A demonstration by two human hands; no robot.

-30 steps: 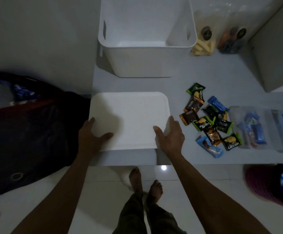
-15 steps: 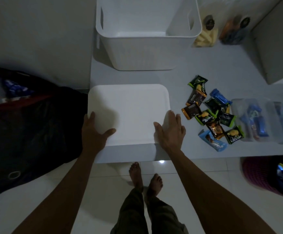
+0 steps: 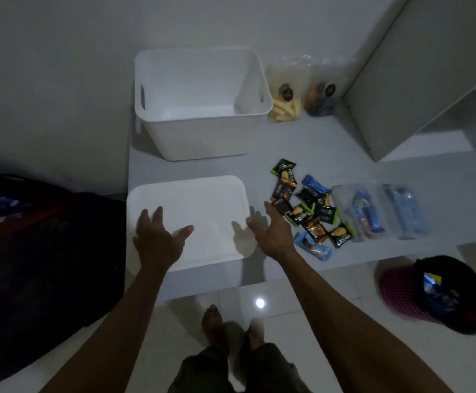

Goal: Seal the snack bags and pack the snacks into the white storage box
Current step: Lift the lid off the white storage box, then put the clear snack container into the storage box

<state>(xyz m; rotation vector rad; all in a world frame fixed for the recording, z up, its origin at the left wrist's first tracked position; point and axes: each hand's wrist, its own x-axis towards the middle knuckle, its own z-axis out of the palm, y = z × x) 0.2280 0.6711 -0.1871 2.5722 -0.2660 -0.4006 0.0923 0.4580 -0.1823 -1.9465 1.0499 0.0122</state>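
The white storage box [image 3: 202, 137] stands open and empty at the back of the counter. Its flat white lid [image 3: 191, 205] lies in front of it near the counter's front edge. My left hand [image 3: 157, 239] hovers over the lid's left part, fingers spread, holding nothing. My right hand [image 3: 271, 231] is open beside the lid's right edge, fingers pointing toward a pile of small wrapped snacks [image 3: 307, 208] in green, black, orange and blue. Two clear bags with blue snacks [image 3: 373, 211] lie right of the pile.
Two clear bags, one of yellow sticks [image 3: 285, 103] and one of dark snacks [image 3: 320, 100], lean behind the box's right side. A grey cabinet [image 3: 418, 75] rises at the right. A pink bin [image 3: 435, 293] sits on the floor, and a dark bundle [image 3: 41, 251] is left.
Both hands have lifted off the lid's edges and opened. The right hand has shifted right toward the snack pile. The lid stays on the counter.
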